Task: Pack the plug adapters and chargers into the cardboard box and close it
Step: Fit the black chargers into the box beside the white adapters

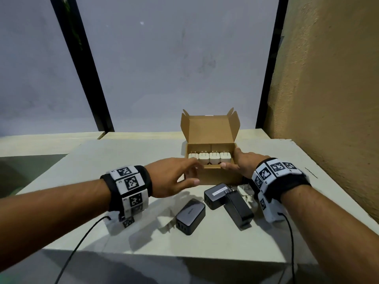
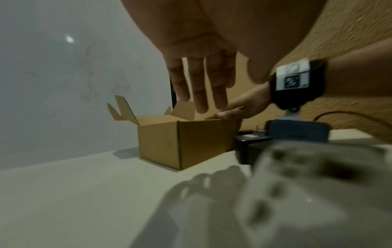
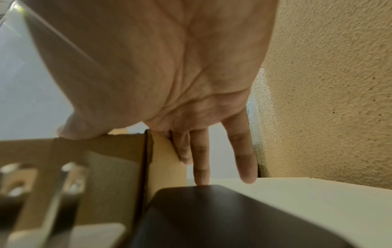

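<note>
The brown cardboard box point(image 1: 212, 176) stands in the middle of the table with its lid flap upright. Several white plug adapters point(image 1: 209, 158) sit in a row inside, prongs up. My left hand point(image 1: 190, 173) hovers at the box's front left corner with fingers spread and empty; the left wrist view shows the left hand point(image 2: 201, 87) just above the box point(image 2: 180, 142). My right hand point(image 1: 235, 162) rests on the right front corner: in the right wrist view its thumb lies on the rim and its straight fingers point(image 3: 201, 156) lie along the side wall point(image 3: 165, 159).
Three black chargers point(image 1: 190, 216) point(image 1: 215, 195) point(image 1: 239, 210) lie in front of the box, with a white pronged adapter point(image 1: 246, 193) beside them under my right wrist. A textured tan wall point(image 1: 328, 99) borders the table on the right. Cables trail from both wrists.
</note>
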{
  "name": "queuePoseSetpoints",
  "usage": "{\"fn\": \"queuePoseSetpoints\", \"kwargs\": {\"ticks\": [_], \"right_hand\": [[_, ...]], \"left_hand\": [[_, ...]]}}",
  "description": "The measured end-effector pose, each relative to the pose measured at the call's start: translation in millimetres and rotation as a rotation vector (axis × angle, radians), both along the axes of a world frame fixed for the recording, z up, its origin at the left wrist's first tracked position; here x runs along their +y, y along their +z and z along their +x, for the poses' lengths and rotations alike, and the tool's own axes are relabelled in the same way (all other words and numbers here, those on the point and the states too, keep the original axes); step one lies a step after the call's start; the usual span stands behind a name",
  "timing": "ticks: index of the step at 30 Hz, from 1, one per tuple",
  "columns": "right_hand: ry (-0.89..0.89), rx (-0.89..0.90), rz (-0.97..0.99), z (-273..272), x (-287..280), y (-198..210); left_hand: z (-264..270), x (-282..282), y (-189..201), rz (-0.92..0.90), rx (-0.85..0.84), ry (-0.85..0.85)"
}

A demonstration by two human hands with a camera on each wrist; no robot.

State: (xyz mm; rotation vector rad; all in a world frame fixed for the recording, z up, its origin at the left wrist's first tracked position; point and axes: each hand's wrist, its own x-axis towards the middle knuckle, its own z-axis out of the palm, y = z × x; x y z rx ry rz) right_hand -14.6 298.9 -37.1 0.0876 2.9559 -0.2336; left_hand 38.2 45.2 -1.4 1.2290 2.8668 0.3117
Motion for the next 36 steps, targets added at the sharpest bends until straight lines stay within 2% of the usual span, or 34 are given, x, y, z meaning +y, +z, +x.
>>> {"fn": "queuePoseSetpoints", "kwargs": {"ticks": [2,6,8,12,17,21,26,31,36], "right_hand": [[0.008,0.006,-0.003,1,-1,1],[0.001,0.017,0.026,4,-2,4],[-0.002,0.015,0.043,4,-3,5],[0.006,0.018,0.035,3,-2,3],[0.011,0.037,0.047,2,-2,1],[0.028,0.045,0.042,2,0,3],[0.017,0.057,0.044,2,0,0],[0.023,0.076,0.023,1,1,-2],[0.039,0.115,0.008,1,3,-4]], "left_hand": [[22,-3,0,-0.020,-0.014,0.065],[42,-2,-13,-0.295,-0.191,0.074],[45,5,-18,-0.342,-0.219,0.085],[41,24,-28,-0.248,-0.211,0.139],[32,32,-30,-0.128,-0.296,0.217],[20,28,4,0.139,-0.323,0.172],[-28,36,44,0.431,-0.204,0.135],[-79,57,31,0.274,-0.103,0.170],[-100,69,1,0.117,-0.167,0.244]]}}
